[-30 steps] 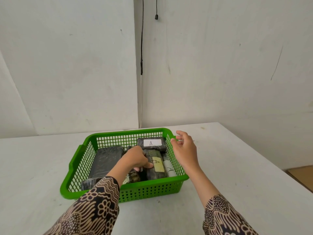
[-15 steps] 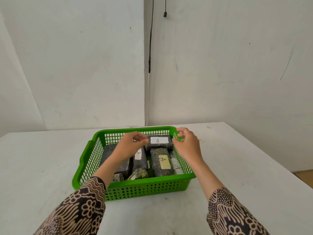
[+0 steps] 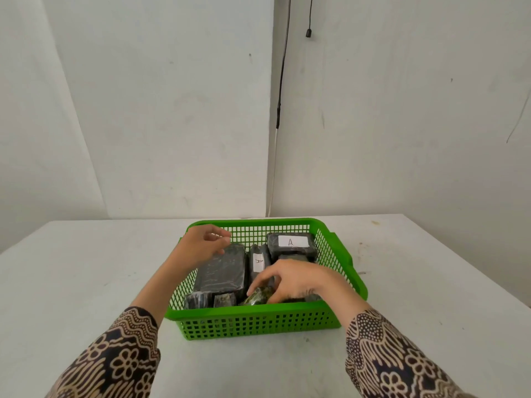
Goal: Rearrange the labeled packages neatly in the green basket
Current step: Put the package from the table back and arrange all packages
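Observation:
A green mesh basket (image 3: 258, 317) stands on the white table and holds several dark wrapped packages. A package with a white "A" label (image 3: 291, 242) lies at the back right. A narrow one with an "A" label (image 3: 258, 262) lies mid-basket, beside a large black package (image 3: 221, 271) on the left. My left hand (image 3: 205, 245) hovers over the far end of that large package, fingers loosely curled, holding nothing. My right hand (image 3: 296, 280) reaches into the front of the basket, fingers closing around a small greenish-dark package (image 3: 257, 297). It hides the packages underneath it.
Two small dark packages (image 3: 209, 300) stand at the basket's front left. The white table (image 3: 86, 282) spreads around the basket, with walls close behind it. A black cable (image 3: 283, 67) hangs down the wall corner.
My right hand moved from the basket's right rim down into the front, onto the small greenish package. My left hand shifted left, over the large black package. The camera view shifted.

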`<state>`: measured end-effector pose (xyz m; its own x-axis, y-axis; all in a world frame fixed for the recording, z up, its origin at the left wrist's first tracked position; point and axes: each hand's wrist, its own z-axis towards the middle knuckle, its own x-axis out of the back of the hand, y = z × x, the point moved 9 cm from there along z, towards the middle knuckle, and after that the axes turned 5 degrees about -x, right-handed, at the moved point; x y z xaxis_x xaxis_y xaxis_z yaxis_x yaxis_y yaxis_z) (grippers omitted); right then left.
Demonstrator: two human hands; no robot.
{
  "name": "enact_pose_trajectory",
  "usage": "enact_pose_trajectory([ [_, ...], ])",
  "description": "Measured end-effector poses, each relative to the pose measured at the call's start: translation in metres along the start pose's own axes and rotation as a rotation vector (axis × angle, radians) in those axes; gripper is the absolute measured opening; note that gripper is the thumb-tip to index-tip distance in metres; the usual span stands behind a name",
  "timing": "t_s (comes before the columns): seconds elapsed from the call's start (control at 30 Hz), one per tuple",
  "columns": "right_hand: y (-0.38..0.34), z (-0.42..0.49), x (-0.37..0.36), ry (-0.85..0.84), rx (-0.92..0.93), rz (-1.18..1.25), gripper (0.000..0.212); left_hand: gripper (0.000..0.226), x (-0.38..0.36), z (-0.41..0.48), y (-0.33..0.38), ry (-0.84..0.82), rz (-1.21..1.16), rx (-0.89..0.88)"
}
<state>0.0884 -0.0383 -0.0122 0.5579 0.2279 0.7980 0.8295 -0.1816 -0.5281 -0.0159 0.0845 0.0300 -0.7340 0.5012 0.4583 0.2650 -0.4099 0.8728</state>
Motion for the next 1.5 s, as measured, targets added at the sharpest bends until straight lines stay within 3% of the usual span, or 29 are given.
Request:
enact_pose_trajectory([
  [0.1, 0.005, -0.003, 0.018, 0.1, -0.042, 0.159, 0.041, 0.02, 0.006, -0.004, 0.0, 0.017, -0.064, 0.005],
  [0.27, 0.009, -0.018, 0.067, 0.358, -0.021, 0.68, 0.035, 0.044, -0.003, -0.01, 0.016, -0.101, -0.215, 0.018],
  [0.37, 0.008, -0.025, 0.083, 0.446, -0.024, 0.758, 0.036, 0.066, -0.02, -0.013, 0.022, -0.265, -0.286, 0.105],
  [0.47, 0.004, -0.031, 0.09, 0.494, 0.004, 0.797, 0.033, 0.077, -0.032, -0.012, 0.036, -0.337, -0.361, 0.067],
  [0.57, 0.004, -0.035, 0.09, 0.518, -0.011, 0.769, 0.038, 0.064, -0.035, -0.007, 0.047, -0.287, -0.362, -0.033],
  [0.7, 0.018, -0.039, 0.088, 0.533, -0.077, 0.708, 0.044, 0.056, -0.048, -0.008, 0.043, -0.306, -0.276, -0.038],
  [0.83, 0.047, -0.035, 0.075, 0.493, -0.237, 0.546, 0.028, 0.062, -0.051, -0.015, 0.026, -0.403, 0.194, -0.108],
  [0.93, 0.075, -0.036, 0.066, 0.526, -0.422, 0.34, 0.031, 0.049, -0.05, -0.024, -0.005, -0.581, 0.621, -0.033],
  [1.03, 0.089, -0.037, 0.058, 0.545, -0.508, 0.249, 0.032, 0.054, -0.046, -0.036, -0.026, -0.668, 0.768, 0.135],
  [1.13, 0.09, -0.035, 0.059, 0.569, -0.5, 0.16, 0.032, 0.061, -0.047, -0.041, -0.031, -0.668, 0.889, 0.167],
  [1.23, 0.085, -0.036, 0.064, 0.612, -0.499, 0.102, 0.038, 0.052, -0.051, -0.044, -0.033, -0.696, 0.947, 0.183],
  [1.37, 0.053, -0.045, 0.079, 0.856, -0.339, 0.075, 0.028, 0.033, -0.058, -0.041, -0.024, -0.705, 0.849, 0.088],
  [1.43, 0.032, -0.042, 0.076, 0.843, -0.187, 0.176, 0.017, 0.026, -0.056, -0.038, -0.019, -0.677, 0.765, 0.043],
  [1.5, 0.012, -0.035, 0.066, 0.707, -0.084, 0.251, 0.016, 0.026, -0.05, -0.037, -0.013, -0.642, 0.609, 0.027],
])
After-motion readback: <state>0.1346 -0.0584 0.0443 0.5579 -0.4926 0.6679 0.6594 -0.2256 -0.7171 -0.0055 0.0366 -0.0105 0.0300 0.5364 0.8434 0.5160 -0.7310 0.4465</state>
